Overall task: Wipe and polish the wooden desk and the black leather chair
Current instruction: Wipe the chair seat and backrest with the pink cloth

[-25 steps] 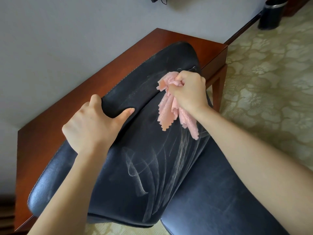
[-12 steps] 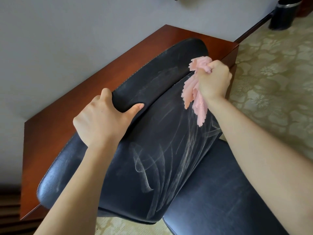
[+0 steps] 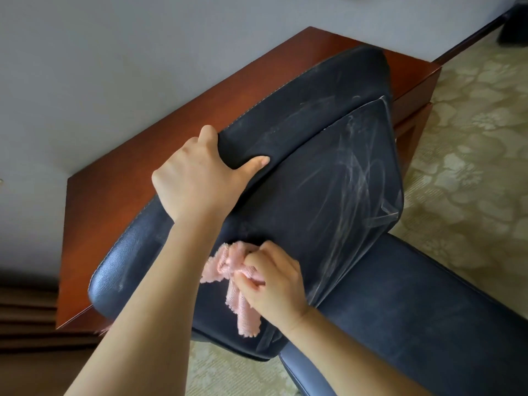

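Observation:
The black leather chair [image 3: 328, 178] fills the middle of the head view, its backrest streaked with pale wipe marks and its seat at the lower right. My left hand [image 3: 197, 178] grips the top edge of the backrest, thumb on the front face. Low on the backrest, my right hand [image 3: 274, 278] holds a bunched pink cloth [image 3: 231, 278] against the leather. The reddish wooden desk [image 3: 148, 150] stands behind the chair against the wall.
A grey wall runs along the back of the desk. Pale patterned carpet [image 3: 471, 172] covers the floor to the right and below the chair. A dark bin [image 3: 514, 27] sits at the top right corner. Brown striped fabric shows at the lower left.
My right hand has swept the pink cloth from the upper right of the backrest down to its lower left part. My left hand keeps its grip on the top edge.

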The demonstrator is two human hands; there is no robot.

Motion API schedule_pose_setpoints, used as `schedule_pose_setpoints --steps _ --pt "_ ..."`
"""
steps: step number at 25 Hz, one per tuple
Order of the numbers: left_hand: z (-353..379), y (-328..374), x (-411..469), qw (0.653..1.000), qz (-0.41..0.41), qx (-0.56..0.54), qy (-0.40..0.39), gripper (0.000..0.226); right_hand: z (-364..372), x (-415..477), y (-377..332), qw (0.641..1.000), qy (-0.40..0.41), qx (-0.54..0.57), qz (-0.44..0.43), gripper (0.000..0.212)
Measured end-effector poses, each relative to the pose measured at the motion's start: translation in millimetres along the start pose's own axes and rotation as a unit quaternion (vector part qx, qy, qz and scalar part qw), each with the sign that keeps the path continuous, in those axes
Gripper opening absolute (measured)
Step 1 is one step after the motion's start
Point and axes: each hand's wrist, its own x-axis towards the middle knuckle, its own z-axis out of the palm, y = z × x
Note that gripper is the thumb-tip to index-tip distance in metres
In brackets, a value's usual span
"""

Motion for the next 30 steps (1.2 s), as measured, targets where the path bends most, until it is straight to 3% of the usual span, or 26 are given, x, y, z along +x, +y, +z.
schedule_pose_setpoints --steps 3,6,10,13,16,20,22,25,30 --pt "0 0 0 1.000 -0.002 0.006 -0.003 0.073 -7 3 16 0.996 -0.015 -0.065 -0.055 0.022" --pt "1 0 1 1.000 -0.003 0.006 0.000 0.074 -18 21 31 0.994 -0.004 -0.102 -0.043 0.019" --pt "2 2 2 1.000 -0.016 0.003 -0.001 0.073 -38 57 61 0.991 0.075 -0.076 0.079 0.017" --pt "1 2 2 1.000 -0.018 0.008 0.002 0.073 -57 97 84 0.965 0.153 -0.073 0.201 0.004" --pt "2 1 3 1.000 -0.020 0.011 0.002 0.074 -57 110 84 0.945 0.190 -0.104 0.247 0.028" --pt "3 0 4 1.000 -0.021 0.006 -0.001 0.074 -21 74 49 0.962 0.203 -0.024 0.184 0.026" --pt "3 0 3 1.000 -0.022 0.003 -0.005 0.075 -5 40 20 0.980 0.140 0.045 0.133 0.019" --pt "3 0 3 1.000 -0.025 0.004 -0.010 0.075 12 -17 -18 0.999 0.004 0.039 0.029 0.012" --pt "2 2 2 0.999 -0.033 0.000 0.002 0.073 1 -32 0 0.994 -0.049 -0.015 -0.101 0.011"
